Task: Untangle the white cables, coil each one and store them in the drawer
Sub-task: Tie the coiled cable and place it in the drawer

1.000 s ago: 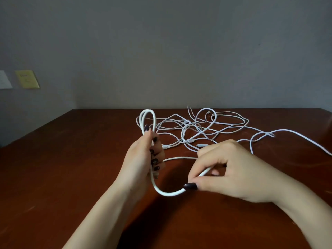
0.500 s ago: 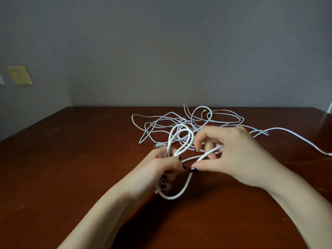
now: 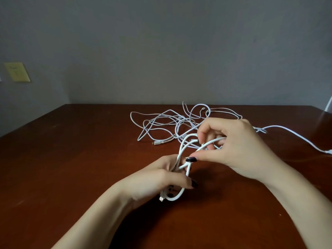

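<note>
Step in hand: coiling cable no. 1. Left hand (image 3: 159,178) grips the part-made coil (image 3: 177,196), fingers curled round its loops, plug end poking out under the hand. Right hand (image 3: 235,146), just beyond it, pinches the free run of the same thick cable (image 3: 210,143). The other white cables (image 3: 158,123) lie tangled on the bench (image 3: 71,159) beyond both hands (drawer not in view). Next, probably: lay this loop into the left hand w/o dragging the tangle.

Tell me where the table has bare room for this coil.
Bare wood: from the left hand out to the left edge of the table, and the near strip under both forearms. Crowded: the cable tangle behind the hands and the strand trailing past the right hand.
</note>
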A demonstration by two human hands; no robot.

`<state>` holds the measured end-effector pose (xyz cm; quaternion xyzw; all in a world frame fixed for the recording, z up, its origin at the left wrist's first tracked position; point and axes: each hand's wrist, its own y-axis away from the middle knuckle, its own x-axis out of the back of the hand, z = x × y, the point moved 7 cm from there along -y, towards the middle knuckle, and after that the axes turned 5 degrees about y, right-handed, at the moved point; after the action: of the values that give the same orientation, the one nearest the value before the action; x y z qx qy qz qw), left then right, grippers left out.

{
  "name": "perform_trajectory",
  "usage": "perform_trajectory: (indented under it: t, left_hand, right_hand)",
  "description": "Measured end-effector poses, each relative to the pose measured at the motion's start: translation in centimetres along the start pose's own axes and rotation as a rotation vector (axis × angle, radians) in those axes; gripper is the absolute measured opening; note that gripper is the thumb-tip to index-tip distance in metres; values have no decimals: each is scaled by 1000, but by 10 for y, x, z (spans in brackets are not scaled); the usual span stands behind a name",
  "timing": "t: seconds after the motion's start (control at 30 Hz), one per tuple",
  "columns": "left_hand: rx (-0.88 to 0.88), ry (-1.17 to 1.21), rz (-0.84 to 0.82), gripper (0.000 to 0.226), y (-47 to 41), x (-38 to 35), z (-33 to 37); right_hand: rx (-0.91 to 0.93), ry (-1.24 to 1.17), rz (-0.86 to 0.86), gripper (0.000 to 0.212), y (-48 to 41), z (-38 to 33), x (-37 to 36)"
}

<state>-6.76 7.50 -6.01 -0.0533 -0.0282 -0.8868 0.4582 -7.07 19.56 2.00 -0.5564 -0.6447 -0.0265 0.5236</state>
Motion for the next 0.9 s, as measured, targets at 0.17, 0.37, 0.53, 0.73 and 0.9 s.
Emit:
perform_trajectory:
  t: [0.17, 0.37, 0.53, 0.73, 0.9]
  left_hand:
    - [20, -68, 51, 17, 1, 2, 0]
    - [-12, -117, 62, 48, 1, 4, 3]
    - [-41, -160, 39, 45, -1, 2, 4]
    - [-54, -137, -25, 31, -1, -7, 7]
    - [-78, -96, 5, 8, 1, -6, 12]
  right_hand:
    - [80, 135, 46, 29, 2, -4, 0]
    - [220, 223, 120, 26, 3, -15, 0]
    - [226, 221, 128, 26, 1, -15, -3]
    - [171, 177, 62, 30, 0, -7, -10]
    - [40, 169, -24, 37, -1, 8, -14]
